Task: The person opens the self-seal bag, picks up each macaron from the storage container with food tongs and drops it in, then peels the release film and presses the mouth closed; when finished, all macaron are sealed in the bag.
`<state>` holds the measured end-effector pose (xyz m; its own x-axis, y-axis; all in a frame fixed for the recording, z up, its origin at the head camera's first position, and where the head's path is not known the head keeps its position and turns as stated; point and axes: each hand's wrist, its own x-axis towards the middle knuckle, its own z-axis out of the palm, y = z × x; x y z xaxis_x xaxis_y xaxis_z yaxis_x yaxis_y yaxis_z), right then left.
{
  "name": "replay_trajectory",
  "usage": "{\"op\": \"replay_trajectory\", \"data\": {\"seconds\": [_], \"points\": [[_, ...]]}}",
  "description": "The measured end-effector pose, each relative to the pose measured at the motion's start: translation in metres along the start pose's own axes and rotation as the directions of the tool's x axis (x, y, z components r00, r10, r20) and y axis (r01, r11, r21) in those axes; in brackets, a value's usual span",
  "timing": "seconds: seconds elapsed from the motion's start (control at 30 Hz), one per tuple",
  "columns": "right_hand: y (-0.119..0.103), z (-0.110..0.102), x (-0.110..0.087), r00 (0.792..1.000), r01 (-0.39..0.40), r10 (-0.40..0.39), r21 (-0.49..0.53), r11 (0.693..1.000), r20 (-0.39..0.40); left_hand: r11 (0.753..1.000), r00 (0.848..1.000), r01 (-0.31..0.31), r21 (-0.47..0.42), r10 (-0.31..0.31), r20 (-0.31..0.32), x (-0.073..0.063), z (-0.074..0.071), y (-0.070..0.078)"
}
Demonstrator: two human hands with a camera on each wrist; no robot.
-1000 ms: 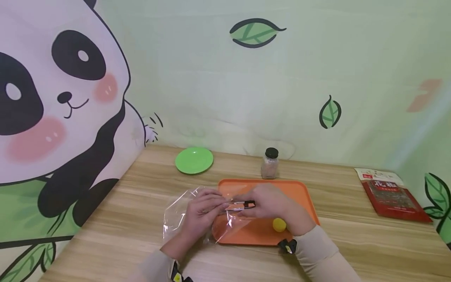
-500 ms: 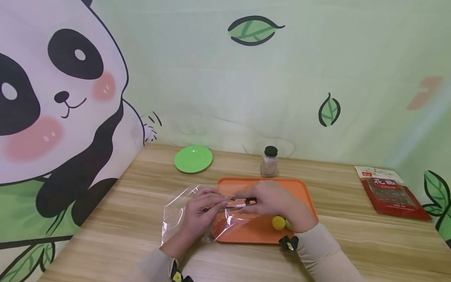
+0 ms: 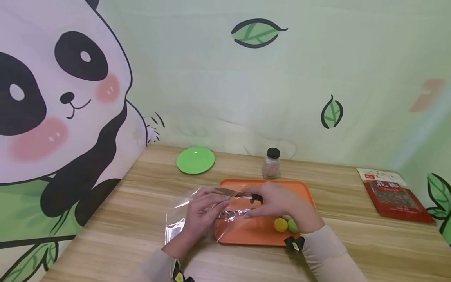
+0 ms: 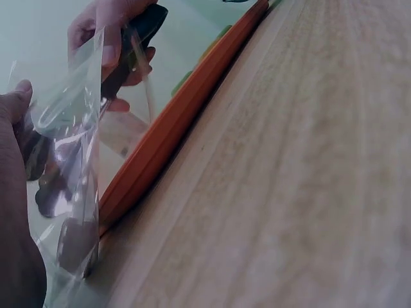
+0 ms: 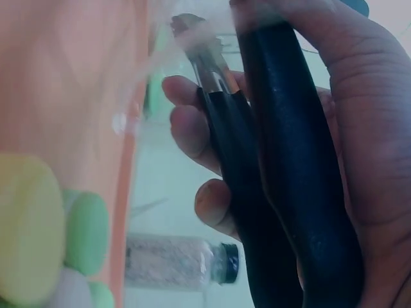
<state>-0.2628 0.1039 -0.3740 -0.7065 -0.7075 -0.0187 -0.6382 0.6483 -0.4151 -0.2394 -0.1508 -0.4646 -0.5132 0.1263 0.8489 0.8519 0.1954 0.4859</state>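
Note:
My left hand [image 3: 202, 209] pinches the edge of a clear plastic bag [image 3: 175, 226] between thumb and fingers. In my right hand [image 3: 280, 199] are metal tongs with black handles [image 5: 289, 122], gripped with the fingers curled round them. The two arms of the tongs stand apart, their ends pointing left at the bag. Through the film in the left wrist view, shiny metal ends [image 4: 58, 192] show. Both hands are over an orange tray [image 3: 246, 237]. Near my right wrist, a yellow round piece [image 3: 280, 225] and a green round piece [image 3: 293, 225] lie on the tray.
Behind the tray stands a jar [image 3: 271, 166] with a black lid and pale pinkish contents. A green plate [image 3: 195, 160] lies at the back left, a red and white packet [image 3: 394, 196] at the right. A printed wall [image 3: 197, 78] borders the wooden table [image 3: 141, 188].
The arms of the tongs have spread apart. My right hand has shifted slightly right, and more of the green piece shows. My left hand keeps its hold on the bag.

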Motion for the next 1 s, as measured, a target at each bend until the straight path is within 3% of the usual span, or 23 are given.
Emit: {"op": "replay_trajectory", "data": {"seconds": [0.27, 0.47, 0.73, 1.0], "points": [[0.011, -0.006, -0.019, 0.997, -0.076, 0.076, -0.037, 0.996, -0.013, 0.998, 0.998, 0.067, -0.017, -0.067, 0.022, -0.006, 0.006, 0.001], [0.012, -0.012, -0.022, 0.997, -0.068, 0.068, -0.009, 0.998, -0.029, 0.994, 0.994, 0.106, -0.041, -0.105, 0.037, -0.005, 0.004, -0.002], [0.015, -0.028, -0.029, 0.996, -0.081, 0.085, 0.103, 0.991, -0.036, 0.993, 0.994, 0.102, -0.053, -0.1, 0.032, -0.001, 0.002, -0.003], [0.029, -0.029, -0.045, 0.992, -0.123, 0.127, 0.163, 0.979, -0.019, 0.982, 0.983, 0.178, -0.058, -0.175, 0.048, -0.003, -0.001, 0.0]]}}
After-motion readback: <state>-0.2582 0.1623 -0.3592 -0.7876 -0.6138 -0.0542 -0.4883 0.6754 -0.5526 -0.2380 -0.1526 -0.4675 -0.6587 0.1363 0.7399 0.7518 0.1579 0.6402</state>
